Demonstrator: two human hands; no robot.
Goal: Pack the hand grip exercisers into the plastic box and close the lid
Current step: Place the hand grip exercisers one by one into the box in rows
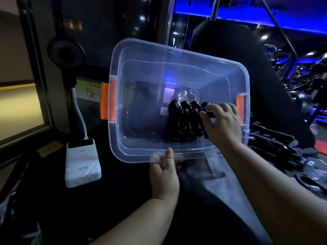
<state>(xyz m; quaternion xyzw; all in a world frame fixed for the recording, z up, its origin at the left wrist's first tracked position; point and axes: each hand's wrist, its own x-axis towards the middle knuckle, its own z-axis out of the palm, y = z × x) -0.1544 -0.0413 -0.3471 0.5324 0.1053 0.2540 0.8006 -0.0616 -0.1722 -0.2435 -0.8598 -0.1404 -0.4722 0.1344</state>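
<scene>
Two bare forearms reach in from the near edge. The left hand (163, 171) pinches the near rim of the clear plastic box (177, 52), thumb on top and fingers showing through the plastic underneath, so the box is tipped up toward the camera. The right hand (223, 121) is inside, at the right end, with its fingers curled round the top of the end exerciser (206, 134). That one stands beside a tight row of black hand grip exercisers (182, 121) on the box floor, heads toward the far side.

The step in hand looks like seating this piece against the row. It should go in parallel to its neighbours, handles the same way, and be pressed close, so the left part of the floor stays free for the rest. The left hand should hold the tilt steady, or the row may slide. More black exercisers lie in a pile (276, 144) to the right of the box, so packing seems far from finished. No lid is in view; the orange latches (108, 101) hang at the sides. A white power bank (82, 163) lies near left.
</scene>
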